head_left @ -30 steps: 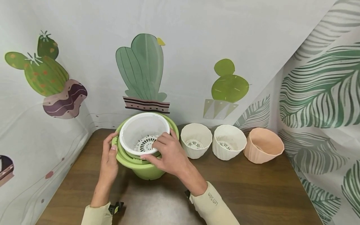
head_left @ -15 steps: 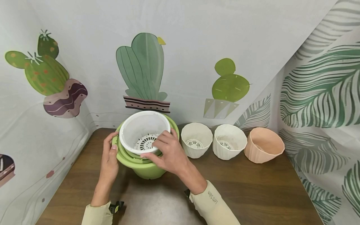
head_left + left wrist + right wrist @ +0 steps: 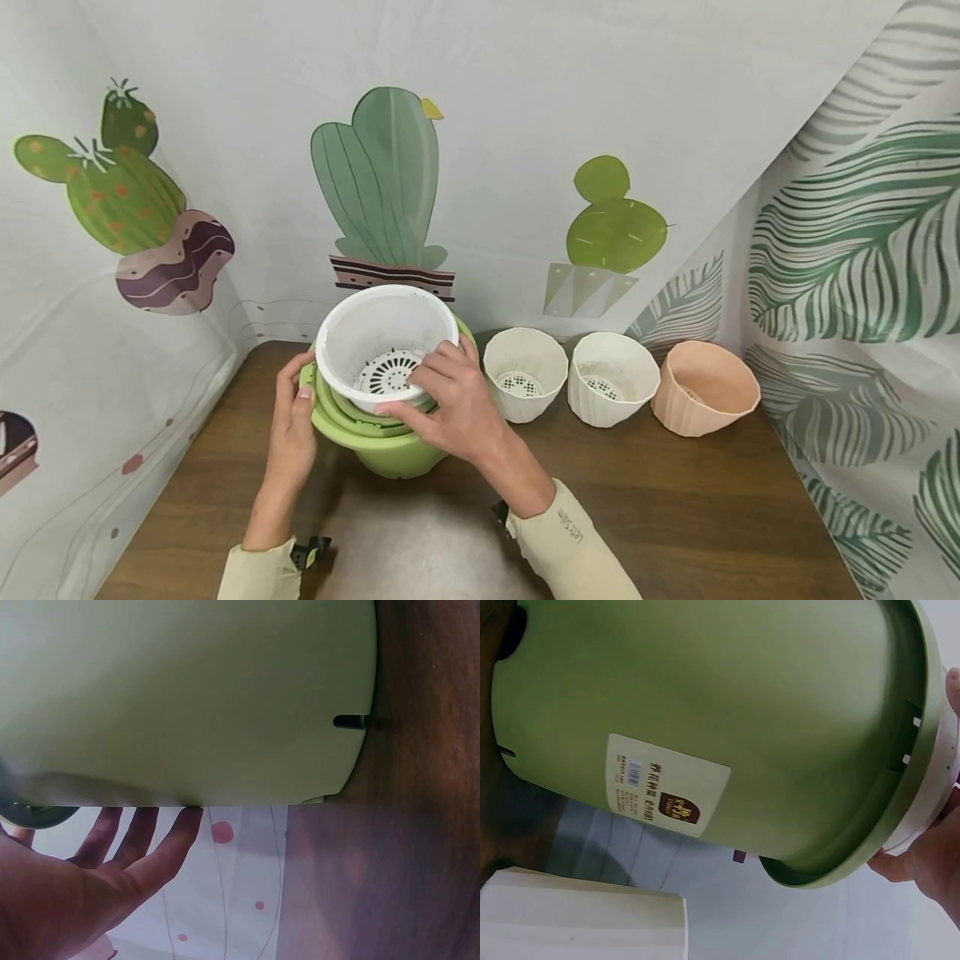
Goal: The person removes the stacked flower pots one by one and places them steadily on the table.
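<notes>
A white plastic flower pot (image 3: pixel 356 337) with a slotted base sits partly inside a stack of nested green flower pots (image 3: pixel 399 460) at the back left of the table. My right hand (image 3: pixel 459 408) pinches the white pot's near right rim, thumb outside and fingers over the inner wall. At the stack's left side my left hand (image 3: pixel 292 429) holds the outermost green pot, its thumb at the rim; the left wrist view shows its fingers against the green wall (image 3: pixel 195 705). In the right wrist view the white pot (image 3: pixel 930 802) protrudes beyond the green rim, and a paper label (image 3: pixel 667 784) shows.
To the right of the stack stand a cream pot (image 3: pixel 517 404), a white fluted pot (image 3: pixel 603 408) and a peach pot (image 3: pixel 697 412) in a row. A cactus-print cloth (image 3: pixel 495 167) hangs behind the brown wooden table (image 3: pixel 637 492).
The white pot has risen a little out of the green stack with my right hand on its rim. My left hand stays on the green pot.
</notes>
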A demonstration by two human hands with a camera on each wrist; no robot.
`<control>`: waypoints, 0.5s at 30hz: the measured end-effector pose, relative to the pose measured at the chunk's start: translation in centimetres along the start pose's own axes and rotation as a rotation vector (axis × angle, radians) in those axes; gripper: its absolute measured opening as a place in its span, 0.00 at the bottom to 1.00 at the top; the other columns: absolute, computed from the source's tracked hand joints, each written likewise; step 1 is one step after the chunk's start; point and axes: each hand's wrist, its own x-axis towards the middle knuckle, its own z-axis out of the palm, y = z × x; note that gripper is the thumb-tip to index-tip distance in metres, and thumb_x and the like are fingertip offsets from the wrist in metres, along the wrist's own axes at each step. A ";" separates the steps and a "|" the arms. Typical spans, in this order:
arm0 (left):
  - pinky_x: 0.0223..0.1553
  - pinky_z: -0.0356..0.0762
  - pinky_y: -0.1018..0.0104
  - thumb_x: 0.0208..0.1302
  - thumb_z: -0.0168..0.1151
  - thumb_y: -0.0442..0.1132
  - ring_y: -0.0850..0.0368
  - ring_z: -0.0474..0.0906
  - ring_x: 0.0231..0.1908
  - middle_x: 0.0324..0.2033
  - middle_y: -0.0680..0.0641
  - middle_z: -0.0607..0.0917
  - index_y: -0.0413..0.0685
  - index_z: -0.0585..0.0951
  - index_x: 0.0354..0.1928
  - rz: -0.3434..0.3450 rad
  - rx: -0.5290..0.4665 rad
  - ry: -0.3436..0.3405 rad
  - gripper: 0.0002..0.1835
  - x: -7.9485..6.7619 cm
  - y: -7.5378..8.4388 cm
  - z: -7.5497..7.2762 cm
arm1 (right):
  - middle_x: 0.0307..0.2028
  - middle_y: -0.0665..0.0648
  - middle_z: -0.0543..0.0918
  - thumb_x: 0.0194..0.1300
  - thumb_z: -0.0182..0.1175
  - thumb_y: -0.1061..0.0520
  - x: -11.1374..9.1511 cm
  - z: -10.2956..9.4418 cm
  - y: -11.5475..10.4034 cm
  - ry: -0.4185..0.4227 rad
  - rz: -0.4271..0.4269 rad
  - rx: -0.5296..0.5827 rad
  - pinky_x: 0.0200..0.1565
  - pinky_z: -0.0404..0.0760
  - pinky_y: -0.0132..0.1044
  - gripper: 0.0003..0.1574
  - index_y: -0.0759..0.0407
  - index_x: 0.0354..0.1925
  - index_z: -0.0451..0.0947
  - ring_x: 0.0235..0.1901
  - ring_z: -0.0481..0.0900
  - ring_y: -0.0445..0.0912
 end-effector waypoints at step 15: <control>0.61 0.68 0.73 0.83 0.39 0.36 0.57 0.75 0.57 0.64 0.49 0.75 0.48 0.66 0.78 -0.020 -0.008 0.011 0.26 0.0 0.0 0.1 | 0.26 0.47 0.81 0.51 0.82 0.41 0.7 -1.1 -0.7 0.066 -0.012 0.007 0.55 0.72 0.54 0.27 0.56 0.26 0.79 0.35 0.75 0.46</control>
